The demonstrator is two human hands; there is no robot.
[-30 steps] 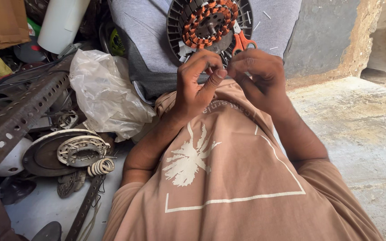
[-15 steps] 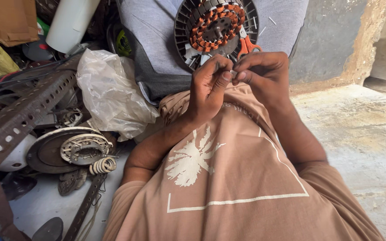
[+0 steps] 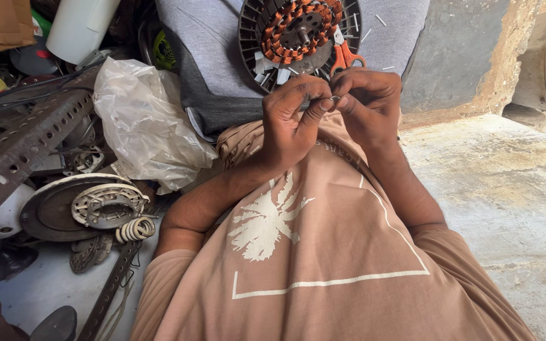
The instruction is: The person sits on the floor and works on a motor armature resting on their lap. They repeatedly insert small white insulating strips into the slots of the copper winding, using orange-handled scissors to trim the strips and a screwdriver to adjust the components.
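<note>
The left hand (image 3: 295, 120) and the right hand (image 3: 368, 104) meet in front of the chest, fingertips pressed together around a small metal piece (image 3: 334, 99) pinched between them; both hands are closed on it, thumbs and forefingers doing the gripping (the piece is too small to tell what it is). Both wrists are bent inward, the left forearm rising steeply from the lower left, the right forearm running down along the right side of the tan shirt (image 3: 323, 252).

Just beyond the knuckles lies a round motor part (image 3: 298, 31), its copper coils ringed by dark fins, resting on grey cloth (image 3: 222, 63). Orange-handled scissors (image 3: 347, 57) lie against its lower right rim, just above the right hand. Short white slips are scattered on the cloth near it.

To the right the concrete floor (image 3: 507, 183) lies open, bounded by a rough wall edge at the top. The left side is crowded: a crumpled clear plastic bag (image 3: 143, 126) sits close to the left forearm, a perforated metal bar (image 3: 20, 151) slants across beyond it, and below that a round metal disc (image 3: 90, 205) with a small wire coil (image 3: 135, 229) beside it.
</note>
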